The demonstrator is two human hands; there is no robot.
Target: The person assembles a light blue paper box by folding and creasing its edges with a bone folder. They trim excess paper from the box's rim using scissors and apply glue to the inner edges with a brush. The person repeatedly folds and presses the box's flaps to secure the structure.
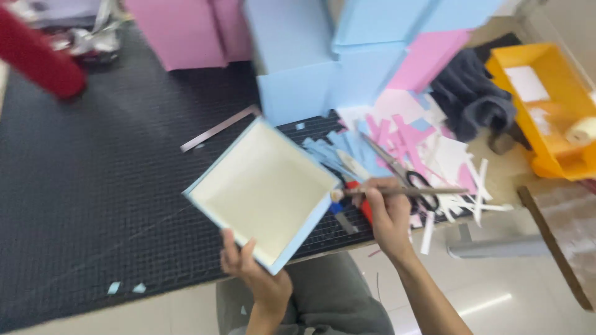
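Observation:
My left hand (257,276) grips the near corner of a shallow square box (261,189) with a cream inside and pale blue outer walls, tilted up over the black cutting mat (93,180). My right hand (388,214) holds a thin brush (397,192) level, its tip touching the box's right corner. Under the right hand lie scissors (403,174), a red-handled tool (363,208) and a pile of blue, pink and white paper strips (428,149).
Pale blue boxes (323,68) and pink boxes (186,31) stand stacked at the back. A metal ruler (217,129) lies on the mat. A yellow tray (549,105) with a tape roll sits at right, beside dark cloth (472,93). A red object (37,56) is top left.

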